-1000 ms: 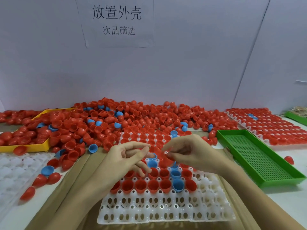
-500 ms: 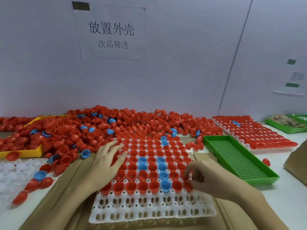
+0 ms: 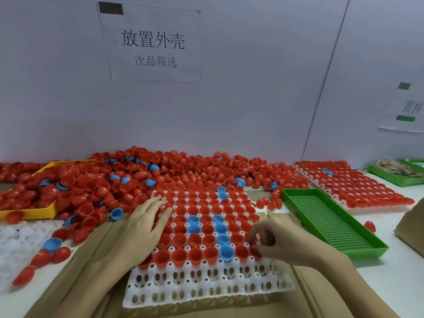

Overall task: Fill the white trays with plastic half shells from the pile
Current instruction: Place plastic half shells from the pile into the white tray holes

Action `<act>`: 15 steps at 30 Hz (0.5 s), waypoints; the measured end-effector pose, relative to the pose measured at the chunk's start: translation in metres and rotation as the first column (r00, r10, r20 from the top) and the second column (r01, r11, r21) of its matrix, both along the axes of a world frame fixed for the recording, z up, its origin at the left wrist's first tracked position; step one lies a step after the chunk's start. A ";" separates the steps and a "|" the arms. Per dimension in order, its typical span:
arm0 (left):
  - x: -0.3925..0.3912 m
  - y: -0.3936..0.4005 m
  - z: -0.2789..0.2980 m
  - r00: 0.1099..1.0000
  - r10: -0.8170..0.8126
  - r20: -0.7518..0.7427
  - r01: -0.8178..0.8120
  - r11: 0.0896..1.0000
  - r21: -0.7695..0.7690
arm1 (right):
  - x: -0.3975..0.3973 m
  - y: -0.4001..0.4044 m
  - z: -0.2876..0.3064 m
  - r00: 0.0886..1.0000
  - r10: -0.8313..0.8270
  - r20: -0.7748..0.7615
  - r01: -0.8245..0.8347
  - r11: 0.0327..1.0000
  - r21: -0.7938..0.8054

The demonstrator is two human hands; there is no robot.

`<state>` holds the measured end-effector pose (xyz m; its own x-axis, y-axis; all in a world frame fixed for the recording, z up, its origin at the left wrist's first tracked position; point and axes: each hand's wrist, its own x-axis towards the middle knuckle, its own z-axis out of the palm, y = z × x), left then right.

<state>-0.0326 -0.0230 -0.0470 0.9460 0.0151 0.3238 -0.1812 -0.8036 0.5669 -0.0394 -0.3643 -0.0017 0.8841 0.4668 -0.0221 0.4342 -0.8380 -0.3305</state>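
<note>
- Since a second ago the hands have parted: left hand [image 3: 146, 222] now lies flat, fingers spread, on the white moulded plastic tray [image 3: 206, 285].
- Right hand [image 3: 278, 243] pinches a red plastic half shell [image 3: 255, 250] into the row's end socket; two near rows remain unfilled.

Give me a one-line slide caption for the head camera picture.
Right hand pinches a red shell at the white tray; left hand rests flat on filled rows.
</note>
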 end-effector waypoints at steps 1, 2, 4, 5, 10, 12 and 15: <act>0.000 0.001 0.001 1.000 -0.001 0.004 0.001 1.000 -0.015 | 0.003 -0.001 0.003 0.999 0.019 -0.027 -0.019 1.000 -0.006; 0.000 0.002 0.003 1.000 -0.007 0.008 0.007 0.999 -0.033 | 0.006 -0.002 0.007 0.997 0.035 -0.062 -0.035 0.999 -0.011; 0.002 0.006 0.005 0.999 -0.026 0.027 0.028 0.997 -0.077 | 0.014 -0.005 0.016 0.988 0.060 -0.143 -0.056 0.998 0.026; 0.003 0.009 0.005 0.999 -0.028 0.044 0.032 0.995 -0.093 | 0.019 -0.006 0.021 0.985 0.071 -0.160 -0.061 0.996 0.065; 0.014 0.031 0.002 0.989 0.030 0.147 -0.023 0.999 -0.047 | 0.054 0.000 0.030 0.998 0.047 -0.049 -0.026 0.929 0.370; 0.017 0.041 0.000 0.977 0.081 0.198 -0.091 0.995 0.040 | 0.067 0.007 0.021 0.999 -0.014 -0.039 0.031 0.869 0.494; 0.021 0.062 -0.005 0.960 0.206 0.190 -0.250 0.936 0.248 | 0.079 0.017 0.000 0.991 -0.130 -0.021 0.112 0.746 0.656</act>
<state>-0.0120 0.0389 -0.0515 0.8632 0.1163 0.4912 -0.0454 -0.9513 0.3050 0.0394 -0.3478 -0.0014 0.9301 0.2481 0.2707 0.3596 -0.4657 -0.8086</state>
